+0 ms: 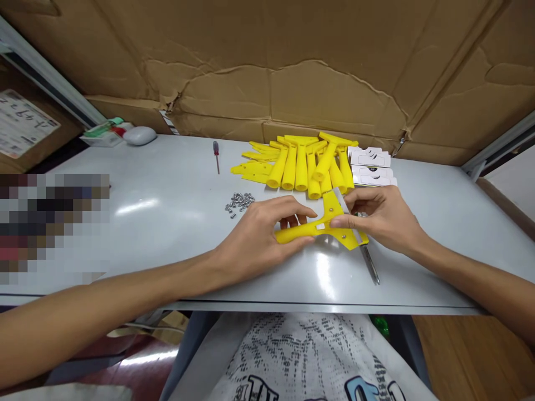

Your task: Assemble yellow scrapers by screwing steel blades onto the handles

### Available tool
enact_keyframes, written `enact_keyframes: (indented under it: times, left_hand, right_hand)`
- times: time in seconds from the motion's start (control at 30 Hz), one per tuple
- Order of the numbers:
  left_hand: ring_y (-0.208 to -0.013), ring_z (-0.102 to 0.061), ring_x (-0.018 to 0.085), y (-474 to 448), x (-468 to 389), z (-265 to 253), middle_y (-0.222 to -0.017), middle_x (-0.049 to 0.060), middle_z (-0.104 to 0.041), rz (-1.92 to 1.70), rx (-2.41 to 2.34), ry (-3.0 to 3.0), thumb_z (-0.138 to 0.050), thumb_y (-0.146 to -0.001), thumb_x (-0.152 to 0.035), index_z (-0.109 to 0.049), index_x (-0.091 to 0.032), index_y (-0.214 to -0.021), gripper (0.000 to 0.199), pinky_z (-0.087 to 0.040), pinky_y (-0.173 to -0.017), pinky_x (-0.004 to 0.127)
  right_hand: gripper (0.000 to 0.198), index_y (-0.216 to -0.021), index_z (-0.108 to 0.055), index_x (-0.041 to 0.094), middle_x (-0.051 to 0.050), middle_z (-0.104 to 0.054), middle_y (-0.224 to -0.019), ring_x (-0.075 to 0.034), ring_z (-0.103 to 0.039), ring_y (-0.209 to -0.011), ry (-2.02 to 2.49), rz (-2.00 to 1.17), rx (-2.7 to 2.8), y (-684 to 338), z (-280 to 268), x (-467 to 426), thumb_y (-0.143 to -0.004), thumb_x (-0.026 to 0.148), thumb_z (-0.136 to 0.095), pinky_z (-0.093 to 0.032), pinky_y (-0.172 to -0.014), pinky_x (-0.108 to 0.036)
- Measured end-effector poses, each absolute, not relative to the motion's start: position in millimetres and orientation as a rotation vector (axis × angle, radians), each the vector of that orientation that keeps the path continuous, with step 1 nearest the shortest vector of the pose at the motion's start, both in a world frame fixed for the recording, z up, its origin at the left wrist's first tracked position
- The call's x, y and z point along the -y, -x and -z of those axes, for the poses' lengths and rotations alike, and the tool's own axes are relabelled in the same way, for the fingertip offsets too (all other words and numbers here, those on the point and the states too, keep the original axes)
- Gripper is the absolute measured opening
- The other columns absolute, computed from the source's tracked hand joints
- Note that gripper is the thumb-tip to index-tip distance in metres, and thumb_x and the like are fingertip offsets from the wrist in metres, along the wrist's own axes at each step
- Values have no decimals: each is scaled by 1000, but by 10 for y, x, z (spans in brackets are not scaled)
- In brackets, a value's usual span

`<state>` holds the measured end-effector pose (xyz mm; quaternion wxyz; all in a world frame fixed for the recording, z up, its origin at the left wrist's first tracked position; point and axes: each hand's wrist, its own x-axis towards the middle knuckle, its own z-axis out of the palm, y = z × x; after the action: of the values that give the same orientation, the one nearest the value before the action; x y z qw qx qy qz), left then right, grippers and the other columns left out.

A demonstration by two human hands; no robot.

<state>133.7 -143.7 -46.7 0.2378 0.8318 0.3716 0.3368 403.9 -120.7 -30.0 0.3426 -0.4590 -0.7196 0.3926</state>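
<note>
A yellow scraper (336,234) lies across both hands just above the table, its handle pointing left and its wide head to the right. Two screws show in the head, and a metal blade runs along its outer edge. Around the handle, the fingers of my left hand (267,231) are closed. My right hand (382,220) pinches the head at the blade side, thumb on top; its other fingertips are partly hidden. Under this hand a screwdriver (370,264) shows its metal shaft, the rest covered. A pile of small screws (240,201) lies beyond my left hand.
Several yellow scraper handles (301,167) lie in a row at the back, beside flat yellow plates (253,167). White blade packs (371,167) stand to their right. Another screwdriver (216,156) lies left of them. A cardboard sheet (259,67) walls the table's rear.
</note>
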Motion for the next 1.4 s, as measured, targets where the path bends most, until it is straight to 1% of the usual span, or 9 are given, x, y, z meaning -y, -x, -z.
enact_keyframes:
  times: [0.13,0.3,0.5,0.7,0.93,1.07,1.17,1.27,1.4]
  left_hand:
    - [-89,-74,18,-1334,1454,472,-102,2,-82,-914,-989,-2262,-86,-97,-21,-84,-18,-115,18,-58,-84,31]
    - [-90,-77,18,-1351,1470,412,-106,2,-86,-812,-1019,-2174,-83,-98,-28,-86,-21,-115,18,-60,-87,31]
    - [-92,-82,20,-1422,1480,303,-112,4,-87,-691,-980,-1884,-77,-102,-38,-83,-21,-113,21,-65,-87,33]
    - [-69,-79,17,-1425,1458,270,-87,1,-82,-699,-1003,-1696,-83,-97,-37,-77,-18,-97,20,-64,-73,29]
    - [-73,-80,17,-1425,1487,247,-90,1,-88,-757,-1079,-1809,-78,-98,-37,-87,-20,-95,19,-62,-75,27]
    - [-77,-77,18,-1402,1487,258,-88,1,-87,-783,-1109,-1932,-77,-99,-39,-88,-22,-90,22,-57,-74,28]
    - [-79,-76,19,-1388,1463,273,-90,2,-86,-742,-1131,-1950,-75,-100,-42,-87,-21,-93,25,-58,-76,30]
    - [-87,-80,21,-1389,1422,293,-101,5,-86,-691,-1080,-1841,-77,-99,-41,-83,-20,-102,23,-64,-84,34]
    - [-92,-83,25,-1396,1355,336,-112,9,-83,-595,-959,-1585,-83,-95,-42,-74,-18,-110,30,-71,-86,39]
  right_hand:
    - [50,-74,-81,20,-4,-74,-75,-14,-60,-64,1198,-1147,1812,-4020,317,1243,-69,62,-107,-48,-56,-30]
    - [47,-78,-85,19,-5,-75,-75,-15,-62,-66,1178,-1257,1765,-3989,299,1287,-75,62,-105,-46,-56,-30]
    - [34,-78,-87,21,-2,-74,-72,-13,-60,-65,1067,-1327,1766,-3902,307,1323,-79,51,-104,-45,-58,-29]
    - [31,-91,-91,22,-6,-85,-92,-17,-71,-79,1087,-1378,1785,-3954,279,1272,-88,52,-97,-55,-71,-31]
    - [26,-86,-90,21,-3,-79,-78,-13,-66,-69,1098,-1374,1749,-4030,243,1237,-81,42,-103,-52,-63,-28]
    - [29,-86,-89,21,-3,-78,-77,-13,-67,-67,1077,-1390,1738,-4028,274,1224,-79,44,-105,-53,-63,-28]
    - [34,-87,-90,22,-3,-79,-76,-13,-66,-66,1098,-1335,1730,-4033,276,1222,-78,50,-105,-54,-61,-29]
    - [38,-97,-93,25,-7,-86,-92,-17,-73,-74,1135,-1190,1718,-4053,226,1237,-79,56,-104,-62,-68,-33]
    - [33,-102,-94,27,-8,-88,-104,-23,-80,-86,1180,-933,1781,-4079,166,1257,-85,54,-100,-68,-78,-39]
